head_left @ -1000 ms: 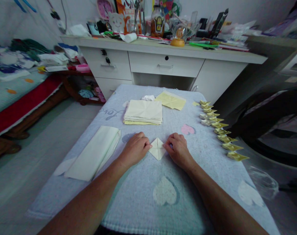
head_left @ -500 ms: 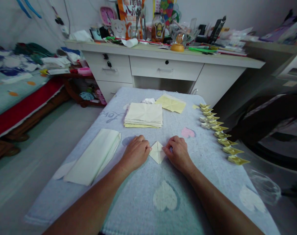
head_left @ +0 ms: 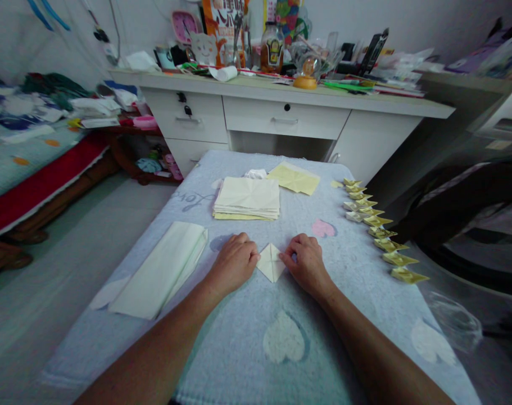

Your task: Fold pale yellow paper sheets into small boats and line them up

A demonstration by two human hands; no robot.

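Observation:
A small cream paper folded into a diamond (head_left: 271, 263) lies on the cloth-covered table between my hands, with crossing crease lines on its face. My left hand (head_left: 238, 257) pinches its left corner, fingers curled. At the opposite corner, my right hand (head_left: 305, 260) has thumb and fingertips closed on the paper's edge. Beyond the hands sits a stack of creased paper sheets (head_left: 248, 194). A larger folded sheet (head_left: 163, 270) rests left of my left forearm. Several folded paper boats (head_left: 388, 245) stand in a row along the table's right edge.
A yellow creased sheet (head_left: 295, 178) and a crumpled white tissue (head_left: 256, 174) lie behind the stack. The patterned tablecloth (head_left: 239, 354) covers the table. Behind it stands a white desk (head_left: 281, 115) crowded with jars and small items. A bed (head_left: 32, 152) is at left.
Both hands keep their hold on the folded paper, which stays in place. The view has shifted very slightly; nothing else visibly differs.

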